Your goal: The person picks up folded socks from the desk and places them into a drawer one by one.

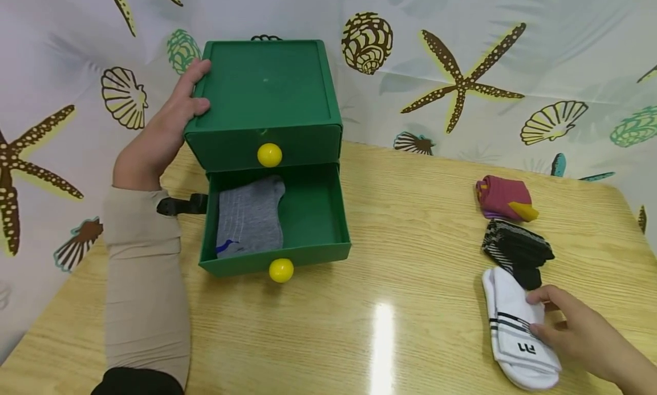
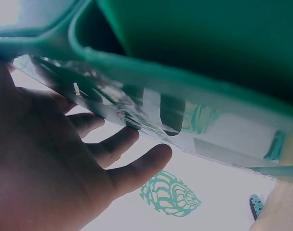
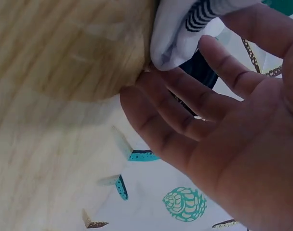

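One pair of white socks (image 1: 513,321) against the right hand (image 1: 577,332)

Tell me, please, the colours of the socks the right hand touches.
The socks are white with black stripes, clearest in the head view.

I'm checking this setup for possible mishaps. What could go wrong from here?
The white socks lie right by the black socks, so the right hand might drag both. The gray sock covers the left part of the open drawer; anything added could bunch against it. The left hand touches the green box; a hard push might shift it.
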### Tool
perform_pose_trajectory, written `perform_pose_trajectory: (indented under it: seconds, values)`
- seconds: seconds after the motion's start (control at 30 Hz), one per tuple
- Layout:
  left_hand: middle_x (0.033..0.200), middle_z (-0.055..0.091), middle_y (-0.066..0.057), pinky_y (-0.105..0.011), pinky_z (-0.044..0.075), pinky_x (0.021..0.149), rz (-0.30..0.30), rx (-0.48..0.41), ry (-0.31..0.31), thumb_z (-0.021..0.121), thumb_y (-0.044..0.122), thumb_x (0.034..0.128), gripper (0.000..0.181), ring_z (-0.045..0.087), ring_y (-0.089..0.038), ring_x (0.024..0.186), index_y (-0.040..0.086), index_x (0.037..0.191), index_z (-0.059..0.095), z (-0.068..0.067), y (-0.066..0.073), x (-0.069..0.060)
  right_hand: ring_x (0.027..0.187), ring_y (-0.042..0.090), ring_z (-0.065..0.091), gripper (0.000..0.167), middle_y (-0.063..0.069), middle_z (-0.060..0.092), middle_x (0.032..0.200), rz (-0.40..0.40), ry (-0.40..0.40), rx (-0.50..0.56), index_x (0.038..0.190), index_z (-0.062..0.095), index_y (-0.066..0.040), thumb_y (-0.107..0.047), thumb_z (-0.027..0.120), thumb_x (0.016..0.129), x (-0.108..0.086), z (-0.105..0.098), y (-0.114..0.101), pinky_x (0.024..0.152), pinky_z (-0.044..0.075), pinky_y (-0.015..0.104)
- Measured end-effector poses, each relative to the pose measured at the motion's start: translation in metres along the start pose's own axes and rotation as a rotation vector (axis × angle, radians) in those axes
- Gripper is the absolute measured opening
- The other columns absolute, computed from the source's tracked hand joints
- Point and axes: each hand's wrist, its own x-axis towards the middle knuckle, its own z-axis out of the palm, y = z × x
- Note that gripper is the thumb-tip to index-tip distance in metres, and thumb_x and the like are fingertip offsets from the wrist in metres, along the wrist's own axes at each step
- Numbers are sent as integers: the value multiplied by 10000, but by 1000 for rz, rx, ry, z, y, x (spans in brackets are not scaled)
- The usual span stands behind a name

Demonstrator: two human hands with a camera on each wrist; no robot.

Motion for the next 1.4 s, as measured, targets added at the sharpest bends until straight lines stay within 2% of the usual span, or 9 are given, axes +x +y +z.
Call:
perform_pose_trajectory:
  seconds: [0.13,0.2,0.37,0.57,0.67,0.9,1.03,1.13,1.4]
  values:
    - [1663,-148,117,-467,-25,1174,-4,-5,-3,290,255,1046,647,-149,-44,1466,251,1646,48,0,-1,0,958,194,518,333,83,569,1100,-70,12,16,1103,543,-61,-11,770,865,-5,11,-7,736,516,326]
    - [1660,-147,127,-473,-24,1173,-5,-10,-7,291,262,1045,646,-148,-40,1463,261,1645,51,-1,-1,0,916,128,500,360,46,550,1062,-146,59,35,1103,516,-90,7,767,863,-7,19,-13,707,468,262]
    - [1660,-146,126,-473,-17,1172,0,-7,-9,287,261,1045,644,-148,-41,1463,260,1645,54,0,0,0,843,95,463,360,41,537,1088,-299,163,162,1150,513,-133,57,698,905,-6,31,-25,648,385,246]
    - [1659,-146,129,-474,-22,1173,3,-6,-4,291,262,1045,644,-154,-48,1465,250,1645,58,0,-1,0,924,100,521,220,32,628,1125,-257,109,299,1070,681,-162,25,615,975,5,31,-44,727,427,237]
    - [1659,-157,121,-451,-30,1175,21,-6,-10,285,261,1046,643,-159,-37,1459,237,1645,56,-1,-3,-1,953,105,577,197,60,618,1167,-261,103,393,1094,676,-111,24,562,1008,10,32,-55,759,490,252]
    - [1660,-167,111,-434,-33,1176,27,-11,-12,282,265,1045,642,-170,-42,1461,231,1644,54,-1,-4,0,894,127,631,187,20,616,1151,-337,150,624,1155,665,-11,23,536,1024,23,27,-78,708,539,273]
    - [1661,-173,102,-429,-27,1177,24,-11,-11,294,271,1047,643,-170,-47,1464,228,1643,56,0,-4,1,920,136,632,241,54,605,1106,-406,84,869,1174,681,-25,21,479,1050,31,17,-95,718,555,274]
    - [1663,-174,96,-426,-22,1178,23,-9,-6,303,274,1049,644,-166,-46,1464,231,1643,58,0,-3,1,935,163,656,281,82,583,1123,-465,-15,1065,1196,663,-59,11,420,1072,38,8,-113,713,575,309]
    - [1665,-172,87,-454,-9,1180,23,-17,-10,302,272,1044,650,-167,-71,1474,229,1644,54,1,-3,0,949,201,665,318,140,557,1178,-561,-305,1263,1290,565,-104,25,402,1050,59,-4,-181,743,574,309]
